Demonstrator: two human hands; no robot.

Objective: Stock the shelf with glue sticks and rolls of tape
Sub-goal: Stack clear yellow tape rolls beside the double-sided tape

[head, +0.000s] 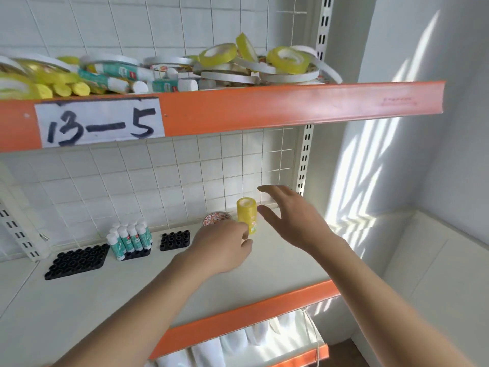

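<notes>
Yellow tape stack (246, 215) upright on middle shelf (277, 263), near back grid. Left hand (225, 250) at stack's 7 o'clock, fingers curled, tips at its base (actual grip: cannot tell). Right hand (288, 218) at stack's 3 o'clock, fingers spread, holding nothing, just beside stack. Glue sticks (129, 239) upright in black tray (137, 253), 9 o'clock of stack. Loose tape rolls (254, 64) heaped on upper shelf (291, 107).

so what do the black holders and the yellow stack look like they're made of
Black holders: probably moulded plastic or rubber, matte black, with uniform round sockets.
Yellow stack: seemingly rolls of glossy translucent plastic tape; light glows through the yellow and a pale core shows on top.
</notes>
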